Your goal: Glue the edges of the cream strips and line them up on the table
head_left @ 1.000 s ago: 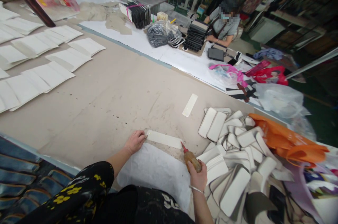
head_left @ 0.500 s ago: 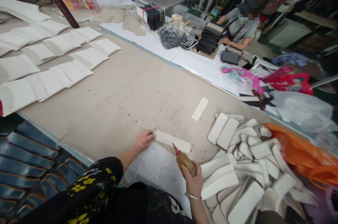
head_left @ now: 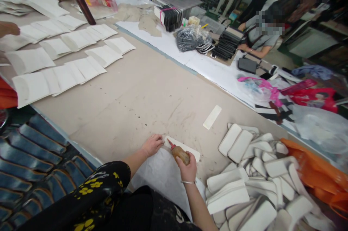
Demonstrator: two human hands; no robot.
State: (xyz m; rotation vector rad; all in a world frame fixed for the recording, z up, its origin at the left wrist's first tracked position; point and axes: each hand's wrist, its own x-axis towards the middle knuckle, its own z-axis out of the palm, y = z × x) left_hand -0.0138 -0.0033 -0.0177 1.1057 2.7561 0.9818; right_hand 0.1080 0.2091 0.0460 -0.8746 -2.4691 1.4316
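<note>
A plastic squeeze bottle (head_left: pixel 181 155) with brown contents and a red nozzle is gripped in my right hand (head_left: pixel 189 168). It is tilted, with its tip pointing left over the near-left end of a pale, round-ended strip (head_left: pixel 193 150) lying flat on the table. The bottle and my hand cover part of this strip. My left hand (head_left: pixel 152 145) rests on the table with its fingers reaching out, the fingertips at the strip's left end. A second pale strip (head_left: pixel 212 117) lies farther off to the right. Under my forearms is a whitish sheet (head_left: pixel 152 173).
A heap of white padded pieces (head_left: pixel 261 173) fills the right side beside an orange bag (head_left: pixel 312 173). Overlapping white panels (head_left: pixel 38 82) lie at left, where another person's hand (head_left: pixel 9 29) shows. Across the table, a person (head_left: pixel 262 35) works near stacked black pieces (head_left: pixel 225 44).
My right hand has moved the bottle left along the strip, so its tip is now near the left end. Another person's hand has come into view at the far left. The view has shifted slightly.
</note>
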